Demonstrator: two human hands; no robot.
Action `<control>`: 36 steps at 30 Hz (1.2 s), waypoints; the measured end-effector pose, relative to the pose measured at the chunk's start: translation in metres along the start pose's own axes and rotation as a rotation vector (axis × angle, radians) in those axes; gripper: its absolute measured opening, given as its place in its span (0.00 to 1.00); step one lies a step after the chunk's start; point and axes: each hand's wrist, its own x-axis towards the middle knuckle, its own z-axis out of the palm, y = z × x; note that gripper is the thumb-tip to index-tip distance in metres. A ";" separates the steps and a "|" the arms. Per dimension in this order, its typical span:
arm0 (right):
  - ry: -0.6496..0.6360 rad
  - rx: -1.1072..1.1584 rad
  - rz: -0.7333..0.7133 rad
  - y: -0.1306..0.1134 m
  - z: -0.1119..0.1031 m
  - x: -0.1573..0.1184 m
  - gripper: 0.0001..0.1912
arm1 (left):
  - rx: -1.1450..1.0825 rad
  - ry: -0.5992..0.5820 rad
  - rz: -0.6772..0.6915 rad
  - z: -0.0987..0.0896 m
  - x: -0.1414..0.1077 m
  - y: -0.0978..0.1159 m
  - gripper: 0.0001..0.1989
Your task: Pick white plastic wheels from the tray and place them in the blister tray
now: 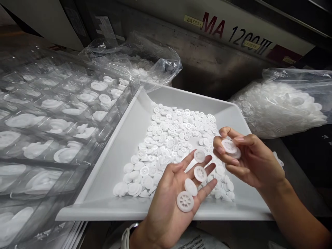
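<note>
We had the left hand (171,204) open, palm up, fingers spread, with four white moulded plastic discs (185,201) lying loose on it, not gripped. The right hand (249,155) was curled, thumb and fingertips pinching a matching white disc (229,146), possibly two. Both were over a shallow white rectangular tray (103,173) holding a spread of loose white discs (171,145), beside a clear plastic blister tray (52,121) of white parts.

White spoked discs (185,201), pale grey tray (103,166), maroon lettering (213,25)
</note>
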 end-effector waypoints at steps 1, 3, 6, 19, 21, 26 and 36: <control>0.009 0.002 0.001 0.001 0.000 0.000 0.06 | -0.012 -0.010 0.002 -0.001 -0.001 0.000 0.27; 0.015 -0.046 -0.012 0.004 0.001 0.000 0.06 | -0.025 -0.030 -0.001 -0.002 -0.001 0.001 0.27; 0.002 -0.223 -0.089 0.008 0.001 -0.006 0.08 | -0.043 -0.066 -0.002 -0.001 -0.002 0.002 0.27; -0.062 -1.063 -0.317 0.004 0.013 -0.017 0.13 | 0.062 0.058 -0.001 0.021 0.013 0.009 0.34; -0.072 -1.085 -0.288 0.006 0.013 -0.015 0.16 | 0.063 0.073 0.003 0.022 0.015 0.009 0.34; -0.078 -1.109 -0.164 0.014 0.015 -0.014 0.15 | 0.041 0.131 0.013 0.012 0.009 0.005 0.33; 0.084 -1.312 -0.508 0.026 0.018 -0.007 0.14 | -0.085 -0.015 -0.010 0.006 0.005 -0.004 0.29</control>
